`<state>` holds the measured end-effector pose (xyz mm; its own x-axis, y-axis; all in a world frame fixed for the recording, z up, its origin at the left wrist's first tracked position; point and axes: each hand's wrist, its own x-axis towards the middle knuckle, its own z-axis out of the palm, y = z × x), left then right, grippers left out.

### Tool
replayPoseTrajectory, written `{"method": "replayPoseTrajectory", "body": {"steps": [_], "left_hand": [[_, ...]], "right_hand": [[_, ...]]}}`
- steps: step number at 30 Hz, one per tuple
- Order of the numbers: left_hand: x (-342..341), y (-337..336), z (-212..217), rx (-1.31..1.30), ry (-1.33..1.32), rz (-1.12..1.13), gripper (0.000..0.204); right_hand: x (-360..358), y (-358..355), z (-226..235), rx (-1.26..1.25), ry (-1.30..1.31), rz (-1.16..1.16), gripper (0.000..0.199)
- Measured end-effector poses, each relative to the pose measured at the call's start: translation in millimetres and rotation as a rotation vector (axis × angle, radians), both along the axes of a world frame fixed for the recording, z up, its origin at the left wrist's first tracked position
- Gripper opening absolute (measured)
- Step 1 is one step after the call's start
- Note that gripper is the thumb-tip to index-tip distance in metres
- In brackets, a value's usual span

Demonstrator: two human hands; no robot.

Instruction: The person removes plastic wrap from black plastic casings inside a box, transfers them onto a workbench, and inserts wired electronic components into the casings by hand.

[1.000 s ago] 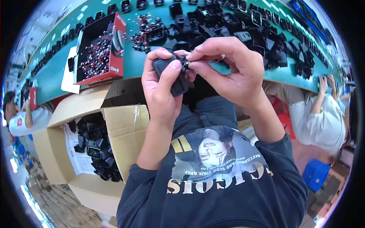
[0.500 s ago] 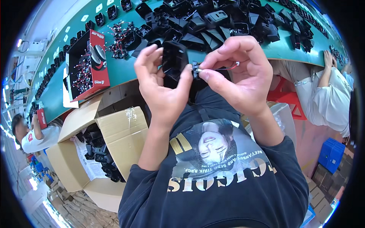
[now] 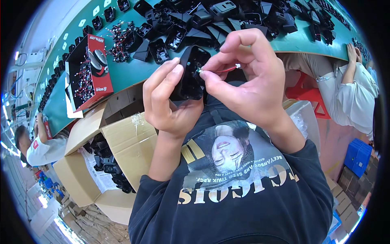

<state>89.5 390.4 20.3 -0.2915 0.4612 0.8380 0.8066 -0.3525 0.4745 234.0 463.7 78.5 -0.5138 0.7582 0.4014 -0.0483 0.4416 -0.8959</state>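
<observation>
My left hand [image 3: 168, 101] grips a black plastic housing [image 3: 189, 75] upright in front of my chest. My right hand [image 3: 248, 77] pinches a small part with a red wire and white tip [image 3: 227, 68] against the housing's open side. Both hands are raised above the near edge of the green table [image 3: 134, 73]. A heap of similar black housings [image 3: 227, 18] covers the table beyond my hands.
A red and black box of small wired parts [image 3: 87, 73] stands on the table to the left. An open cardboard box with black parts [image 3: 107, 162] sits below the table edge. One person sits at far left [image 3: 40, 146], another at right [image 3: 353, 85].
My hands have kept working the small wired part into the housing, which now stands more upright. The view has shifted, so the table and boxes sit a little lower and more to the left.
</observation>
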Motion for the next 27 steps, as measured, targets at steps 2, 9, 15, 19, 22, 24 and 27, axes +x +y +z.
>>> {"method": "replayPoseTrajectory", "body": {"steps": [2, 9, 15, 19, 22, 24, 27], "left_hand": [[1.1, -1.4, -1.8, -0.007, -0.057, -0.006, 0.055], [-2.6, -2.6, -0.6, 0.019, -0.158, -0.071, 0.054], [-24.3, -7.9, 4.3, -0.203, -0.566, -0.479, 0.052], [-37.0, -10.6, 4.8, -0.286, -1.074, -0.953, 0.043], [-46.9, -11.5, -2.7, -0.396, -1.101, -1.054, 0.038], [-49.1, -13.8, -7.2, -0.514, -1.119, -1.161, 0.035], [-45.1, -15.0, -9.0, -0.512, -1.194, -1.143, 0.032]], "right_hand": [[0.1, -0.7, 1.3, -0.036, -0.008, 0.003, 0.049], [4.2, 4.2, 3.9, -0.1, 0.039, 0.04, 0.049], [12.3, 15.2, 15.1, -0.053, 0.117, 0.099, 0.052], [17.5, 22.2, 13.5, 0.026, 0.056, 0.339, 0.049], [15.0, 17.4, 17.7, 0.117, -0.023, 0.362, 0.047], [14.0, 13.5, 19.5, 0.208, -0.095, 0.376, 0.045], [13.8, 10.5, 17.9, 0.188, -0.129, 0.378, 0.044]]}}
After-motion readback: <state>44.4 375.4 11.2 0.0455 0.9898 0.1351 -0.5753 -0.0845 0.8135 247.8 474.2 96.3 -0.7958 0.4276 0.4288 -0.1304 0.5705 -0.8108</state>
